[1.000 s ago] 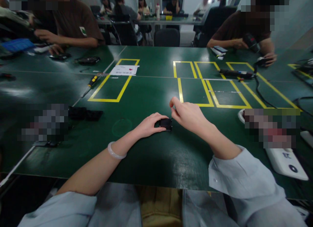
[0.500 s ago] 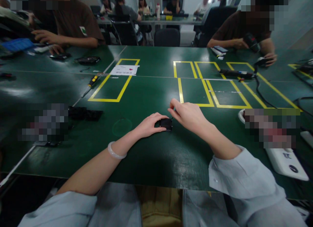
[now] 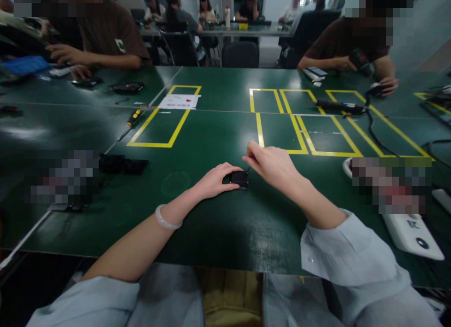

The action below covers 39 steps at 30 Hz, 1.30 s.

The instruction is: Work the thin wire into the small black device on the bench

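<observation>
A small black square part (image 3: 239, 179) lies on the green table (image 3: 211, 233) in front of me. My left hand (image 3: 219, 180) grips it from the left, thumb on the near side and fingers on the far side. Just to the right, my right hand (image 3: 269, 163) is pinched round a thin dark tool (image 3: 249, 169), whose tip meets the right edge of the black part. Most of that tool is hidden by the fingers.
Yellow tape outlines and a white paper (image 3: 180, 101) mark the table beyond. A yellow-black screwdriver (image 3: 134, 117) and black parts (image 3: 123, 164) lie left. On the right are a white device (image 3: 416, 237) and a cabled black tool (image 3: 341, 106). Two people sit opposite.
</observation>
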Motion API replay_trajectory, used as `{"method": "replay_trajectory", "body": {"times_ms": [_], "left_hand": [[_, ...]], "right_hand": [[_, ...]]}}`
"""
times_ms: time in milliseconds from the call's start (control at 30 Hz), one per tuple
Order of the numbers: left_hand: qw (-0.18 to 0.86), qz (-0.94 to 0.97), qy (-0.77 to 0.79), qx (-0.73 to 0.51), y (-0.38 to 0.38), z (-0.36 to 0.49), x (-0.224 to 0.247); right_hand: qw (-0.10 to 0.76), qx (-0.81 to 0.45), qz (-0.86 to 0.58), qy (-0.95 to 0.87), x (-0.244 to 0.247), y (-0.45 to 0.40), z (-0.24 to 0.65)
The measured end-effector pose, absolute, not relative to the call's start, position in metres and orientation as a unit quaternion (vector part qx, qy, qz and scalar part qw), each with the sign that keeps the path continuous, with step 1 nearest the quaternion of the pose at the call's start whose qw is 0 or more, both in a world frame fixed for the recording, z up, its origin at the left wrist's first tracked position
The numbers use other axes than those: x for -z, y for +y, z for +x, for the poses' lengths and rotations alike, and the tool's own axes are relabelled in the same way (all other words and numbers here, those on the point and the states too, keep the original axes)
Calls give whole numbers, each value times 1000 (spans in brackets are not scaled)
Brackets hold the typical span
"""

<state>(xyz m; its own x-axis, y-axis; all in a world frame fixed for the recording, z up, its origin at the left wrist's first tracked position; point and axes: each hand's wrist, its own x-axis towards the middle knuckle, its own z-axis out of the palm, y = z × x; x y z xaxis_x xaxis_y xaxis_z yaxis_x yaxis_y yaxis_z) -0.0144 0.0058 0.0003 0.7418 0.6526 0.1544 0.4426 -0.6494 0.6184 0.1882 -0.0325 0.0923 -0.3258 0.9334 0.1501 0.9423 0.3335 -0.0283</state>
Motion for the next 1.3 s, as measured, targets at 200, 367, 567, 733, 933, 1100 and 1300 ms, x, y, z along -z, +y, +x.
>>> {"method": "replay_trajectory", "body": {"times_ms": [200,367,567,733,933,1100,1300], "left_hand": [[286,888,310,-183,5,-14,0],[291,886,312,-183,5,-15,-2],[289,887,309,-185,5,-15,-2],[289,886,312,-183,5,-14,-4],[285,889,311,-181,5,-14,-3],[282,890,311,-180,5,-14,-3],[287,889,313,-174,5,-14,-4]], "right_hand": [[82,18,-573,-815,-92,-33,189],[86,10,-560,-824,-96,-34,193],[69,38,-577,-813,-96,-32,193],[53,37,-575,-815,-97,-33,191],[83,13,-560,-825,-98,-37,192],[74,19,-559,-826,-97,-36,190],[61,24,-563,-824,-96,-36,189]]}}
